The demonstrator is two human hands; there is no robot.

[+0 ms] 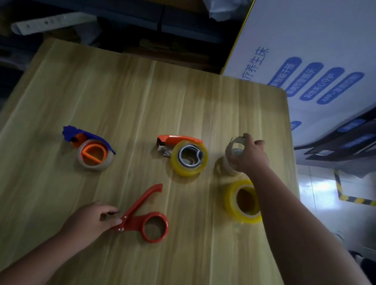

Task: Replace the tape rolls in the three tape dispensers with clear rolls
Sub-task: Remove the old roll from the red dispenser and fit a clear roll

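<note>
The right hand point(250, 156) gripped a clear roll point(235, 147) by its rim; light, stiff, probably slick. The left hand point(91, 220) pinched the empty red dispenser point(142, 219).

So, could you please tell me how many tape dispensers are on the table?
3: a blue one at left, an orange one in the middle, and an empty red one nearest, at the left hand.

Single head view, high, near, facing forward-down over table point(139, 100).
</note>
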